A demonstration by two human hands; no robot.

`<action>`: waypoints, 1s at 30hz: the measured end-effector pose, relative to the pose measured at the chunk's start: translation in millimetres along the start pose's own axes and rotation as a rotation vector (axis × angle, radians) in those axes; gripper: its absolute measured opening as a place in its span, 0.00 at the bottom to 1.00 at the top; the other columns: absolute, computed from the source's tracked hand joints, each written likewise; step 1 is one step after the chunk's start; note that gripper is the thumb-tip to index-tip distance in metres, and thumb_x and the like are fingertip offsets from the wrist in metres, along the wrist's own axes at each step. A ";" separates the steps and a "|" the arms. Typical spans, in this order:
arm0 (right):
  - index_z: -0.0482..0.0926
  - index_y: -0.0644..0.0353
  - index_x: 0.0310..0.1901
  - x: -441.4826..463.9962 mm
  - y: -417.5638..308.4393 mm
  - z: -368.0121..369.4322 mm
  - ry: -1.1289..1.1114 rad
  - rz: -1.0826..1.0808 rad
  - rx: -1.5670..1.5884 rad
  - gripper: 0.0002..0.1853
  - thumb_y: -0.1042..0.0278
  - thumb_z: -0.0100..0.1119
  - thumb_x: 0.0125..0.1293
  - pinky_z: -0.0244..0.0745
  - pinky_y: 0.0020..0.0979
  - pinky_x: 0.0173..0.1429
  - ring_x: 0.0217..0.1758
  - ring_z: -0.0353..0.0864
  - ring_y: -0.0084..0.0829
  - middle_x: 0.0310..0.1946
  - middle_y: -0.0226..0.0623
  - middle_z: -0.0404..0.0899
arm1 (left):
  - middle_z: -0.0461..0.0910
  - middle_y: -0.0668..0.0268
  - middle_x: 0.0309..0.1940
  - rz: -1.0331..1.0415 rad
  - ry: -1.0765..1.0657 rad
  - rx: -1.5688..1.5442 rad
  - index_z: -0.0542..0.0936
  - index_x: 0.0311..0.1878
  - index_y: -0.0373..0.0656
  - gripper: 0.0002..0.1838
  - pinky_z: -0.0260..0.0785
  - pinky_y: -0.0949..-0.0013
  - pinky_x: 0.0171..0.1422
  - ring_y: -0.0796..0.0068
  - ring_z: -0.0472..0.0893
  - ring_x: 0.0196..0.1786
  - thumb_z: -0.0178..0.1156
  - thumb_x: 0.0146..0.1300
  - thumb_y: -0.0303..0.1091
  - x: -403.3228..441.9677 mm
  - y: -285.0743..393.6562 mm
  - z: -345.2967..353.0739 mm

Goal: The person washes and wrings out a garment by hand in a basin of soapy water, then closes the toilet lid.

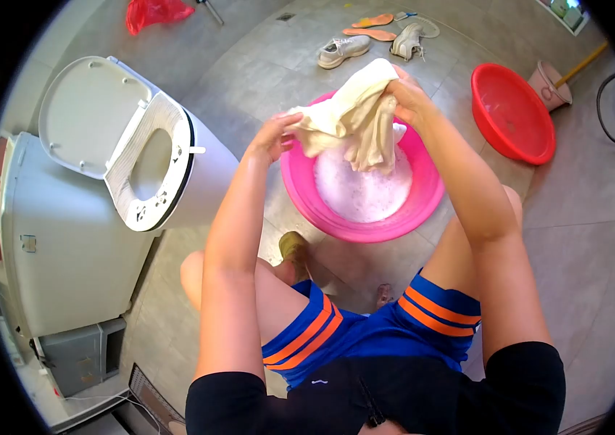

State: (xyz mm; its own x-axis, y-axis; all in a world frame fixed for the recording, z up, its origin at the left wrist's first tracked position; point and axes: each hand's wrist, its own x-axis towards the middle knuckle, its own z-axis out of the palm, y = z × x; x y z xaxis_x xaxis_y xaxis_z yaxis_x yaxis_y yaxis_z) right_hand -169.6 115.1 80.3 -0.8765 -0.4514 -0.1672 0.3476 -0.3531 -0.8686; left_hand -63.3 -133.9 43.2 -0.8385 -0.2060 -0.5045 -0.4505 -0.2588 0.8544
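A wet, cream-white cloth (351, 109), perhaps a garment, is stretched between my two hands above a pink basin (365, 230). Foamy white suds (362, 192) fill much of the basin, and the cloth's lower folds hang down close to the foam. My left hand (276, 136) grips the cloth's left end, over the basin's left rim. At the other end, my right hand (409, 98) holds the cloth's upper right part near the far rim. The cloth hides some of the fingers and the back of the basin.
A toilet (177, 152) with its lid raised stands at left, beside a white cabinet (68, 239). Grey shoes (343, 51) and orange insoles (369, 34) lie on the tiled floor ahead. A red basin (514, 116) and a pail (548, 83) are at right.
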 end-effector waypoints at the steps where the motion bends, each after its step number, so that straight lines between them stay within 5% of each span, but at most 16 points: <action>1: 0.67 0.62 0.56 -2.3 -4.3 3.2 -0.017 -0.008 -0.015 0.26 0.89 0.44 0.53 0.77 0.35 0.53 0.50 0.77 0.34 0.48 0.41 0.74 | 0.60 0.51 0.65 -0.007 0.060 0.095 0.57 0.66 0.37 0.46 0.47 0.56 0.73 0.57 0.59 0.69 0.70 0.48 0.44 -11.9 2.1 11.5; 2: 0.67 0.62 0.56 -3.5 -6.5 6.3 -0.036 -0.017 -0.030 0.28 0.90 0.42 0.50 0.77 0.35 0.53 0.50 0.76 0.34 0.47 0.41 0.74 | 0.56 0.51 0.68 -0.012 0.121 0.190 0.52 0.70 0.37 0.53 0.43 0.57 0.74 0.57 0.55 0.71 0.72 0.46 0.47 -18.1 3.1 19.9; 5: 0.68 0.65 0.55 -3.6 -11.9 6.6 -0.120 0.000 -0.123 0.27 0.89 0.42 0.48 0.75 0.33 0.54 0.51 0.75 0.33 0.47 0.41 0.74 | 0.45 0.51 0.72 0.389 -0.188 0.494 0.39 0.72 0.38 0.68 0.41 0.59 0.75 0.58 0.48 0.74 0.76 0.37 0.54 8.2 -0.9 25.8; 8: 0.70 0.68 0.48 -11.1 -25.0 12.4 -0.233 -0.004 0.036 0.22 0.88 0.45 0.47 0.76 0.33 0.48 0.42 0.77 0.32 0.40 0.38 0.75 | 0.48 0.46 0.71 0.725 -0.309 0.775 0.42 0.72 0.40 0.72 0.38 0.50 0.74 0.53 0.48 0.74 0.75 0.28 0.62 29.4 -0.3 51.6; 11: 0.71 0.69 0.48 -16.7 -42.0 18.3 -0.342 0.002 0.105 0.22 0.87 0.47 0.48 0.74 0.33 0.52 0.44 0.77 0.30 0.42 0.38 0.76 | 0.49 0.50 0.71 0.780 -0.463 0.714 0.42 0.72 0.43 0.74 0.33 0.57 0.76 0.53 0.45 0.74 0.74 0.25 0.66 29.9 18.4 76.3; 16: 0.72 0.61 0.55 -26.2 -67.6 27.8 -0.477 -0.094 0.074 0.23 0.65 0.63 0.60 0.73 0.33 0.56 0.50 0.76 0.28 0.45 0.33 0.76 | 0.75 0.62 0.52 0.514 -0.772 0.330 0.67 0.61 0.41 0.46 0.67 0.66 0.61 0.68 0.75 0.55 0.78 0.36 0.40 -2.2 75.4 83.2; 19: 0.74 0.62 0.51 -18.3 -76.3 29.1 -0.350 -0.288 -0.300 0.22 0.57 0.63 0.60 0.72 0.28 0.50 0.45 0.76 0.24 0.41 0.32 0.77 | 0.73 0.62 0.55 0.285 -0.894 0.079 0.64 0.64 0.43 0.46 0.65 0.64 0.64 0.68 0.72 0.59 0.76 0.40 0.33 1.6 77.9 93.4; 24: 0.79 0.62 0.42 7.9 -52.2 19.4 -0.072 -0.575 -0.832 0.24 0.45 0.62 0.60 0.65 0.20 0.34 0.31 0.71 0.16 0.28 0.28 0.76 | 0.79 0.58 0.44 0.031 -0.933 -0.393 0.71 0.57 0.37 0.31 0.76 0.65 0.51 0.65 0.81 0.43 0.66 0.44 0.24 5.2 35.0 101.1; 28: 0.78 0.60 0.44 10.3 -37.4 42.2 0.074 -0.641 -0.864 0.27 0.44 0.66 0.54 0.62 0.19 0.28 0.27 0.68 0.13 0.26 0.25 0.74 | 0.80 0.57 0.42 0.026 -1.022 -0.529 0.72 0.55 0.38 0.30 0.77 0.64 0.48 0.65 0.82 0.42 0.63 0.43 0.26 22.3 21.8 96.5; 30: 0.77 0.59 0.48 16.5 -41.5 38.5 0.288 -0.656 -1.152 0.29 0.43 0.67 0.53 0.60 0.18 0.27 0.26 0.68 0.11 0.25 0.24 0.74 | 0.80 0.57 0.42 -0.023 -0.988 -0.569 0.71 0.56 0.39 0.31 0.78 0.65 0.48 0.65 0.82 0.42 0.64 0.43 0.26 17.6 22.5 91.7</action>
State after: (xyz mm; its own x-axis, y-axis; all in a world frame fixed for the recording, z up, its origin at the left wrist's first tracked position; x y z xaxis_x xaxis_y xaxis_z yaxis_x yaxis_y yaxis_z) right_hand -185.7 90.7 131.6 -0.8590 -0.2300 0.4574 -0.5068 0.5095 -0.6954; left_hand -116.2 -56.8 64.9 -0.8201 0.5721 0.0146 -0.4755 -0.6953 0.5389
